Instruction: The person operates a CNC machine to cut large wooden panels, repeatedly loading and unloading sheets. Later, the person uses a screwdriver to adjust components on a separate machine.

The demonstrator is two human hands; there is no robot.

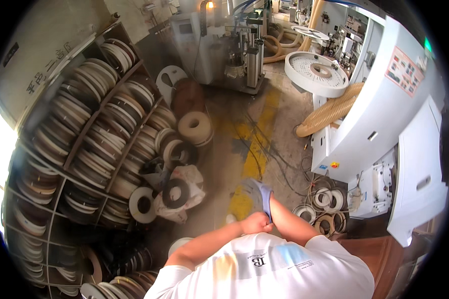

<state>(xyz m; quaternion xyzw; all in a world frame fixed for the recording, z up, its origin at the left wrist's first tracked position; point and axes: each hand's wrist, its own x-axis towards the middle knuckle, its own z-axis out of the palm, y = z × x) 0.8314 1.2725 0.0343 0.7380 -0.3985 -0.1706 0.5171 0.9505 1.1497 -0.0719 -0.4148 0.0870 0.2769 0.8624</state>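
Observation:
My right hand (255, 192) wears a grey-blue work glove and reaches forward from my right forearm. Its gloved fingers are blurred against the floor, so their pose is unclear. My bare left hand (257, 223) is closed on the glove's blue cuff (267, 205) at the right wrist. Both hands are close together in front of my white T-shirt.
At left, a rack (107, 112) holds many rolls of edge banding. More rolls (194, 127) and a white plastic bag (187, 199) lie beside it. A large white machine (369, 132) with a round turntable (317, 73) stands at right. Cables (264, 144) cross the yellow-marked floor.

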